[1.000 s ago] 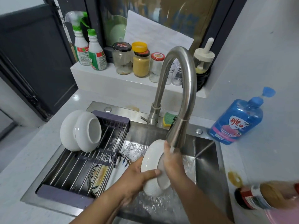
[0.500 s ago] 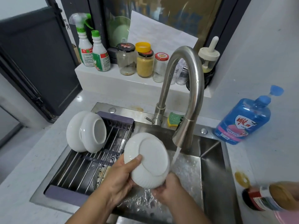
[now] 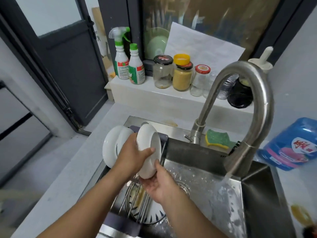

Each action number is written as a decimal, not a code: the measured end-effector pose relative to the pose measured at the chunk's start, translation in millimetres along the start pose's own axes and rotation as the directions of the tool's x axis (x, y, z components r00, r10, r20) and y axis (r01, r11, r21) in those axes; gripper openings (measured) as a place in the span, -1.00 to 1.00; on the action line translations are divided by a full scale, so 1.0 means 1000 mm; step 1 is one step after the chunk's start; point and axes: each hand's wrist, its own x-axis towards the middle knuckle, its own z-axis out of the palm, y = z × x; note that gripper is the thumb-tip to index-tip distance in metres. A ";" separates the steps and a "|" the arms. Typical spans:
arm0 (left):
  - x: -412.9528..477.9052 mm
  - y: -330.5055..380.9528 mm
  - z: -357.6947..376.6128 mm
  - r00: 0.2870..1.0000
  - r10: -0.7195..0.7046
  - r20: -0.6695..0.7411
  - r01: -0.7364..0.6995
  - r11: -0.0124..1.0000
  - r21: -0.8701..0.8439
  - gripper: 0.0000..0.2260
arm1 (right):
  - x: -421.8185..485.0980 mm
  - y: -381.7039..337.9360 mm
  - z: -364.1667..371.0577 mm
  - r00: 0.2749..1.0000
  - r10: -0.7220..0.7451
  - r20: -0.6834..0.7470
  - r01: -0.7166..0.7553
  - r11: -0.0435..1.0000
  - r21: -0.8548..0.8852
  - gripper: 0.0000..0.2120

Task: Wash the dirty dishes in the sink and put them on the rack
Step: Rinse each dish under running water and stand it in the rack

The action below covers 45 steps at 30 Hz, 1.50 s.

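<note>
Here, both of my hands carry one white bowl (image 3: 148,150) on edge above the rack (image 3: 137,200), at the left side of the sink (image 3: 257,194). My left hand (image 3: 133,154) grips the bowl from the left: the thumb lies across the rim and onto the inner face, and the fingers are hidden behind the bowl's back. My right hand (image 3: 158,184) cups the bowl's lowest edge from beneath, palm up, with its thumb resting against the rim on the right. The bowl's opening faces right, toward the faucet (image 3: 247,103).

Just behind my left hand, two more white bowls (image 3: 111,146) stand on edge at the rack's far-left end, nested one against the other. I cannot tell whether the held bowl touches them. Under the rack's metal bars, a plate (image 3: 154,215) with a blue pattern and yellowish residue lies in the basin.

Water (image 3: 223,182) runs from the faucet spout onto the sink floor, well apart from the bowl. A green and yellow sponge (image 3: 218,139) rests on the sink ledge beside the faucet base. At the right, a blue soap bottle (image 3: 291,145) lies tilted on the counter (image 3: 60,177). On the shelf behind stand two spray bottles (image 3: 128,66) and several jars (image 3: 181,74).
</note>
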 end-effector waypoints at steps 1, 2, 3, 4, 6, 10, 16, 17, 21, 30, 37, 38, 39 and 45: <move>0.008 -0.007 -0.003 1.000 0.000 -0.008 0.000 0.999 0.053 -0.60 | 0.006 0.004 0.006 1.000 0.020 -0.021 -0.020 1.000 -0.007 -0.60; 0.014 -0.012 -0.005 1.000 -0.007 -0.020 0.009 0.994 0.109 -0.58 | 0.013 0.007 0.010 0.998 0.034 -0.044 -0.035 0.999 -0.024 -0.58; 0.019 -0.017 -0.007 0.999 -0.014 -0.038 0.021 0.986 0.168 -0.56 | 0.021 0.011 0.013 0.997 0.046 -0.062 -0.048 0.998 -0.045 -0.56; 0.023 -0.021 -0.008 0.998 -0.018 -0.055 0.030 0.972 0.232 -0.55 | 0.029 0.013 0.015 0.995 0.052 -0.082 -0.057 0.996 -0.063 -0.55; 0.032 -0.029 -0.012 0.997 -0.006 -0.079 0.034 0.932 0.360 -0.50 | 0.046 0.018 0.021 0.991 0.059 -0.117 -0.067 0.996 -0.064 -0.56; 0.051 -0.043 -0.015 0.995 0.015 -0.099 0.041 0.841 0.539 -0.47 | 0.072 0.021 0.032 0.985 0.088 -0.150 -0.093 0.995 -0.025 -0.57; 0.067 -0.051 -0.019 0.993 0.042 -0.111 0.038 0.772 0.634 -0.46 | 0.094 0.027 0.048 0.977 0.115 -0.179 -0.122 0.992 -0.026 -0.57; 0.068 -0.053 -0.020 0.992 0.050 -0.112 0.035 0.761 0.648 -0.46 | 0.096 0.028 0.051 0.975 0.121 -0.186 -0.130 0.991 -0.038 -0.57; 0.070 -0.055 -0.023 0.991 0.083 -0.104 0.016 0.701 0.713 -0.43 | 0.102 0.034 0.055 0.967 0.137 -0.214 -0.155 0.985 -0.071 -0.54; 0.069 -0.061 -0.031 0.986 0.156 -0.066 -0.045 0.620 0.783 -0.40 | 0.105 0.041 0.064 0.984 0.178 -0.021 -0.171 0.967 0.189 -0.64; 0.080 -0.064 -0.045 0.986 0.164 -0.016 -0.097 0.654 0.750 -0.36 | 0.098 0.054 0.087 0.984 0.155 -0.093 -0.133 0.968 0.212 -0.66; 0.082 -0.064 -0.048 0.987 0.160 -0.009 -0.099 0.653 0.751 -0.38 | 0.097 0.055 0.089 0.983 0.159 -0.095 -0.137 0.969 0.205 -0.67; 0.084 -0.064 -0.051 0.987 0.160 0.000 -0.106 0.654 0.749 -0.40 | 0.096 0.056 0.090 0.981 0.166 -0.097 -0.146 0.971 0.189 -0.68; 0.084 -0.077 -0.060 0.981 0.191 0.031 -0.156 0.687 0.709 -0.41 | 0.095 0.064 0.084 0.978 0.193 -0.077 -0.194 0.981 -0.002 -0.64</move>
